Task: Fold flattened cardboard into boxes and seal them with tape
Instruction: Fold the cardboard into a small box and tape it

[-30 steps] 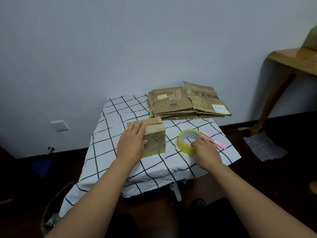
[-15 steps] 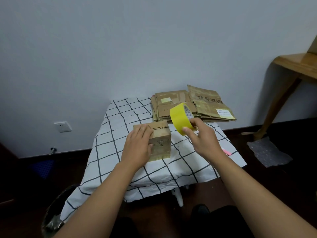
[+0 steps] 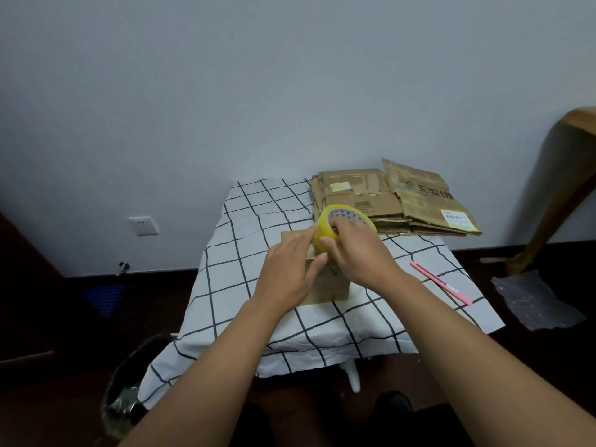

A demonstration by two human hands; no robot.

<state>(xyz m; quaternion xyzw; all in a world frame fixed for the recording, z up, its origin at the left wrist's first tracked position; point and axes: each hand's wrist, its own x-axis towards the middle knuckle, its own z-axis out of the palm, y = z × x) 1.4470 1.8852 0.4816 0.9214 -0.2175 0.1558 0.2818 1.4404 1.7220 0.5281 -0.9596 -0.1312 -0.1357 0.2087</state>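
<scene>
A small folded cardboard box (image 3: pixel 332 285) stands in the middle of the table with the checked cloth (image 3: pixel 245 253). My left hand (image 3: pixel 290 272) lies flat over the box's top and left side, fingers reaching up to the tape roll. My right hand (image 3: pixel 358 250) grips a yellow tape roll (image 3: pixel 335 221) and holds it over the box's top. Most of the box is hidden behind both hands. A stack of flattened cardboard (image 3: pixel 393 201) lies at the table's far right corner.
A pink utility knife (image 3: pixel 442 282) lies on the cloth to the right of the box. A bin with a liner (image 3: pixel 129 391) sits on the floor at the lower left. Plastic wrap (image 3: pixel 535 298) lies on the floor right, below wooden furniture (image 3: pixel 561 175).
My right hand lifted the tape roll off the table and brought it left onto the top of the box. My left hand stayed on the box, fingers now touching the roll.
</scene>
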